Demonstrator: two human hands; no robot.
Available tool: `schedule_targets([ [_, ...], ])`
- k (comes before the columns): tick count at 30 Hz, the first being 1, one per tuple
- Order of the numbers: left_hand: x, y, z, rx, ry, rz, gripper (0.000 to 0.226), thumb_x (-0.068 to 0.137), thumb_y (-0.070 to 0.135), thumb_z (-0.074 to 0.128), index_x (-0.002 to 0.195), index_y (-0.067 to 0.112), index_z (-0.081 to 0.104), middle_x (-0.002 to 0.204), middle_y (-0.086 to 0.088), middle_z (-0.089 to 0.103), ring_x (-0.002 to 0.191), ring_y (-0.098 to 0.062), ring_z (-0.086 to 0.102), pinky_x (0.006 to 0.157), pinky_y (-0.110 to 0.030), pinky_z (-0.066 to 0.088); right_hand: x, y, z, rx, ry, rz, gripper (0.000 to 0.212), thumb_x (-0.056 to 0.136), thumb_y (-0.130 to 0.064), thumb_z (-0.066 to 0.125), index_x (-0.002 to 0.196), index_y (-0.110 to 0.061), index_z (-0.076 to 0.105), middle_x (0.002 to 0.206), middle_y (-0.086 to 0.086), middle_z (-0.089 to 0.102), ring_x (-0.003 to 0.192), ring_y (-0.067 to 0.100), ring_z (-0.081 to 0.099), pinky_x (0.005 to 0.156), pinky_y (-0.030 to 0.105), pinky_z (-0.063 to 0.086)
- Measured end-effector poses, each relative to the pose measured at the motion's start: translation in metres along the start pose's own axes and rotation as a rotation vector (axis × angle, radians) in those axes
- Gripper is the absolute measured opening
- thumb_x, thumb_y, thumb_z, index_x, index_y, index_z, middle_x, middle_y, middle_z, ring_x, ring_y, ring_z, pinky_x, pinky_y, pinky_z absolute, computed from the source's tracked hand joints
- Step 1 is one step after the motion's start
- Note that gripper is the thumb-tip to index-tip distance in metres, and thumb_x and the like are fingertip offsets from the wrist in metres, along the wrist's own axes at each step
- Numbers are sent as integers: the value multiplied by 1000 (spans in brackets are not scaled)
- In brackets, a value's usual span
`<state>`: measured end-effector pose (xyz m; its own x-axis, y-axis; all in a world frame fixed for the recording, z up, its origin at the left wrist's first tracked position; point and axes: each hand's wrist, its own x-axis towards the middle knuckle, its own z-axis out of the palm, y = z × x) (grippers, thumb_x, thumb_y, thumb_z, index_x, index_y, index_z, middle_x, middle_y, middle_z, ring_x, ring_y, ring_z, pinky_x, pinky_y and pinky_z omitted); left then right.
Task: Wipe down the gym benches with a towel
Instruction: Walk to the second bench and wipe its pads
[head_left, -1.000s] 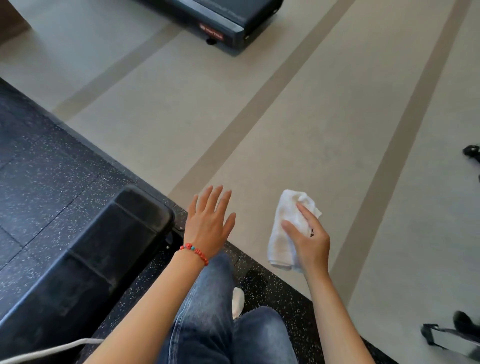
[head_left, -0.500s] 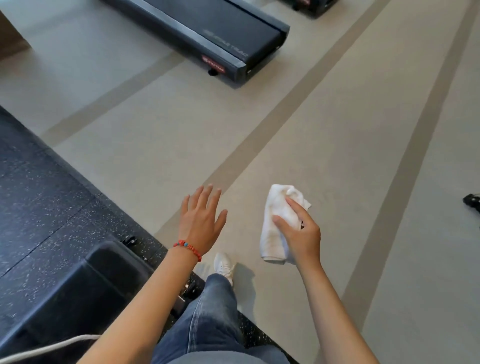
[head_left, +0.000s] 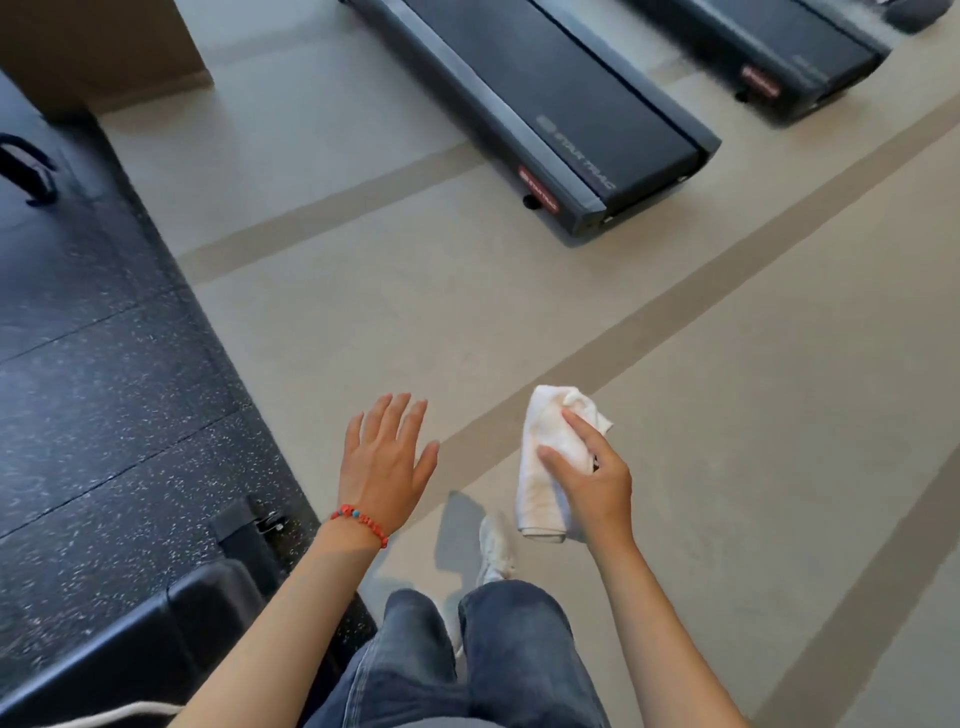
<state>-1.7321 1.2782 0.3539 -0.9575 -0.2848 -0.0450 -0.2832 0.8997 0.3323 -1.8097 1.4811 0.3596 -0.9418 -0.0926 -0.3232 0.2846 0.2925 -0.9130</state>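
Observation:
My right hand (head_left: 592, 478) grips a folded white towel (head_left: 545, 457), held in the air over the beige floor. My left hand (head_left: 387, 462), with a red bead bracelet on the wrist, is spread flat with straight fingers and holds nothing. The black padded gym bench (head_left: 156, 634) shows only its end at the lower left, behind and left of my left arm. Neither hand touches it.
Two black treadmills (head_left: 550, 109) (head_left: 779, 57) lie ahead on the beige floor. Dark speckled rubber matting (head_left: 104, 389) covers the left side. My legs in jeans and a white shoe (head_left: 493, 551) are below. A white cord (head_left: 104, 717) lies at the bottom left.
I have stepped forward off the rubber mat onto the beige floor. The bench has slid down to the lower left corner and the treadmills have come into view. Both hands keep their pose.

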Motion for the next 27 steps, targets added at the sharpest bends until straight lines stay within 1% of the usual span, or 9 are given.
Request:
schedule_targets([
  [2,20,-15,-2,-4,12,-77,51,89,35,38,121,0,57,124,-22,57,116,-40,52,93,-55,42,31,-12,19,-22,-76,-8,42,75,-18,74,96,-52,60,100,-34,54,87,-22,51,65,2,44],
  [4,41,-29,-6,-18,34,-158,50,88,33,42,124,1,55,127,-23,55,119,-41,49,95,-57,39,63,-24,40,-33,-146,-16,42,75,-18,75,99,-49,60,100,-31,55,89,-13,54,73,11,46],
  [6,62,-43,-13,-29,53,-238,54,88,36,36,123,0,56,126,-23,56,118,-41,50,95,-58,40,94,-37,62,-45,-215,-24,42,75,-17,75,100,-48,61,100,-31,54,92,-10,53,79,20,47],
  [9,96,-59,-28,-32,102,-339,54,85,34,36,116,-2,61,118,-25,60,110,-42,56,89,-60,44,141,-63,96,-68,-324,-46,42,75,-18,75,96,-52,61,99,-31,55,90,-11,53,76,19,47],
  [11,117,-71,-37,-19,120,-386,52,85,33,36,114,-3,62,116,-25,62,106,-42,58,87,-60,45,171,-81,117,-68,-387,-58,42,74,-18,75,94,-52,62,100,-28,57,91,-8,55,74,18,47],
  [14,145,-91,-50,-23,152,-459,55,87,35,33,117,-2,60,119,-24,60,110,-41,56,91,-60,43,209,-112,152,-72,-482,-66,43,73,-18,76,93,-54,63,104,-26,59,96,-5,56,76,19,48],
  [18,171,-124,-64,-4,209,-556,54,87,35,34,116,-3,60,118,-24,60,110,-41,57,89,-59,43,245,-142,205,-104,-569,-104,43,73,-18,76,95,-54,64,107,-23,59,97,-2,57,74,20,50],
  [21,189,-162,-75,4,231,-622,53,87,34,35,116,-2,61,117,-23,61,109,-40,58,89,-58,43,262,-158,256,-126,-633,-104,44,73,-19,76,96,-54,63,107,-20,60,96,3,59,74,26,53],
  [27,229,-260,-99,-17,255,-693,53,87,35,34,115,-1,61,119,-24,60,111,-42,56,89,-60,44,286,-187,375,-176,-717,-158,45,73,-20,76,94,-56,62,106,-21,59,92,-3,58,68,17,50],
])
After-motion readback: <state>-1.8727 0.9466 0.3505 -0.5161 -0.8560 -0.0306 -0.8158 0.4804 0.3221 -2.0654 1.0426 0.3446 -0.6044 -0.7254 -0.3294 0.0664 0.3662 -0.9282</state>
